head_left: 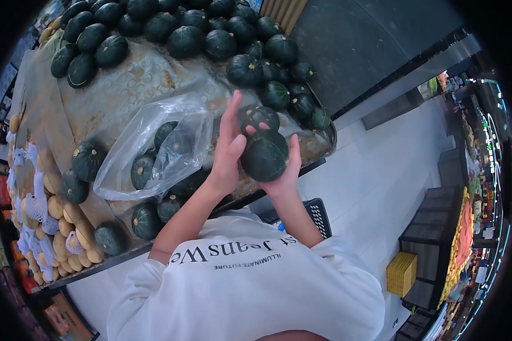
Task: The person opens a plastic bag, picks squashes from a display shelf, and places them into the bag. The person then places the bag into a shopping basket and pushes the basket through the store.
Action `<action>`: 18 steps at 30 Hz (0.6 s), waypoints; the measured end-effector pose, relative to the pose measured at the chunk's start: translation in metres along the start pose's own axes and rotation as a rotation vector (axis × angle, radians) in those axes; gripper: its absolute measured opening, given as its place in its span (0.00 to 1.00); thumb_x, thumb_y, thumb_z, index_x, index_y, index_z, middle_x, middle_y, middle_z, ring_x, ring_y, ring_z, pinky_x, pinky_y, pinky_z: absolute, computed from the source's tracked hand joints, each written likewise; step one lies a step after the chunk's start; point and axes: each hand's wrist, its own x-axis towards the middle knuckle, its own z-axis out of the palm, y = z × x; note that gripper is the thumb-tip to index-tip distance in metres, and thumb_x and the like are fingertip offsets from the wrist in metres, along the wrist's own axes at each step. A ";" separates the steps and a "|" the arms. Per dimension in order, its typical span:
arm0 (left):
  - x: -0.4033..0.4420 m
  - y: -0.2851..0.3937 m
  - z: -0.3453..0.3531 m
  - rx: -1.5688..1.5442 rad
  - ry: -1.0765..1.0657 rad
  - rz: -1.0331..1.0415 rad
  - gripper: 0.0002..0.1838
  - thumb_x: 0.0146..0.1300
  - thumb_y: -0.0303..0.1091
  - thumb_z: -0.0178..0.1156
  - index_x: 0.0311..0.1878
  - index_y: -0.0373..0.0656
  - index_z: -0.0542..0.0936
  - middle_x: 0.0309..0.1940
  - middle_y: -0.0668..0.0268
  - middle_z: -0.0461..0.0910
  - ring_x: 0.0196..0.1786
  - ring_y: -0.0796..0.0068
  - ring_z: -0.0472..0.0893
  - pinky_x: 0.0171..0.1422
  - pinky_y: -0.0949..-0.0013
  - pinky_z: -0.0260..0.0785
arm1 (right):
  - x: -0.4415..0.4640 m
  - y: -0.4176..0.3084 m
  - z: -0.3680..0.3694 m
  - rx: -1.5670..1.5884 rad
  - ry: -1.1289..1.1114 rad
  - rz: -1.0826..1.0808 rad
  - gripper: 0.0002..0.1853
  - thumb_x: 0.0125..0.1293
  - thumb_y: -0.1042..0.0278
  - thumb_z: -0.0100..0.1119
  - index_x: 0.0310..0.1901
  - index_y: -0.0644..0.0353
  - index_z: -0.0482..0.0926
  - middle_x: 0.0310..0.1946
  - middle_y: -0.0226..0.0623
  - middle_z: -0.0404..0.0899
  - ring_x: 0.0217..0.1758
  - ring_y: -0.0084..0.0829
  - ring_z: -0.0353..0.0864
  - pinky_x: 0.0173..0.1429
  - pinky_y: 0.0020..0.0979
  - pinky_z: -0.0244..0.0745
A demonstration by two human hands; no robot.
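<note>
A round dark green kabocha squash [264, 156] rests in my right hand [286, 177], which cups it from below with fingertips showing past its far side. My left hand [227, 156] is open beside the squash, fingers stretched out and thumb near its left side; whether it touches cannot be made out. Just beyond the held squash is another squash [264, 118]. To the left of my left hand, a clear plastic bag [125, 153] lies on the display stand, with several squashes seen through it; which are inside is unclear.
Several dark squashes [186, 42] are heaped at the back of the plastic-covered stand [119, 88]. Pale yellow melons [57, 207], some in white foam nets, line its left side. A dark basket [317, 216] is below at the front edge. A yellow crate [401, 274] stands right.
</note>
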 end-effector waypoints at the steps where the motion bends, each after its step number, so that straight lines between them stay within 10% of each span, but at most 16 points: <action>1: 0.001 0.007 0.005 0.088 0.015 0.035 0.35 0.66 0.48 0.44 0.71 0.40 0.52 0.71 0.50 0.53 0.74 0.62 0.52 0.73 0.61 0.44 | 0.000 0.000 0.000 0.040 -0.025 0.009 0.36 0.68 0.35 0.25 0.62 0.57 0.65 0.60 0.44 0.69 0.62 0.45 0.69 0.65 0.50 0.63; 7: 0.003 -0.023 -0.041 0.009 -0.066 -0.161 0.26 0.68 0.30 0.48 0.67 0.37 0.60 0.63 0.50 0.67 0.66 0.67 0.65 0.63 0.66 0.63 | 0.007 -0.004 -0.001 0.145 -0.009 -0.025 0.33 0.68 0.38 0.29 0.60 0.56 0.67 0.59 0.43 0.69 0.62 0.49 0.67 0.65 0.54 0.61; 10: -0.005 -0.020 -0.034 0.148 -0.017 -0.266 0.31 0.65 0.28 0.54 0.69 0.38 0.54 0.67 0.51 0.57 0.69 0.61 0.60 0.69 0.61 0.56 | 0.009 -0.014 -0.002 0.110 0.001 -0.069 0.33 0.68 0.37 0.30 0.59 0.57 0.68 0.58 0.43 0.70 0.62 0.49 0.68 0.65 0.56 0.60; 13: -0.005 -0.043 -0.025 0.443 -0.170 0.214 0.40 0.65 0.36 0.55 0.73 0.45 0.42 0.73 0.58 0.42 0.73 0.56 0.50 0.74 0.55 0.45 | 0.010 -0.023 -0.002 0.070 0.002 -0.132 0.35 0.68 0.36 0.30 0.59 0.59 0.67 0.58 0.44 0.70 0.61 0.47 0.68 0.64 0.54 0.62; 15: 0.004 -0.019 -0.026 -0.499 0.046 -0.520 0.38 0.66 0.44 0.50 0.73 0.48 0.43 0.73 0.58 0.42 0.74 0.57 0.48 0.74 0.54 0.43 | 0.009 -0.025 -0.002 -0.097 -0.011 -0.249 0.36 0.68 0.36 0.29 0.62 0.61 0.64 0.61 0.45 0.67 0.65 0.46 0.65 0.67 0.50 0.59; 18: -0.013 -0.033 -0.013 -0.639 -0.097 -0.778 0.35 0.67 0.58 0.41 0.71 0.49 0.53 0.69 0.54 0.54 0.69 0.54 0.58 0.71 0.52 0.52 | 0.003 -0.024 -0.001 -0.574 -0.069 -0.517 0.38 0.70 0.37 0.27 0.68 0.63 0.56 0.68 0.47 0.57 0.72 0.46 0.54 0.74 0.44 0.48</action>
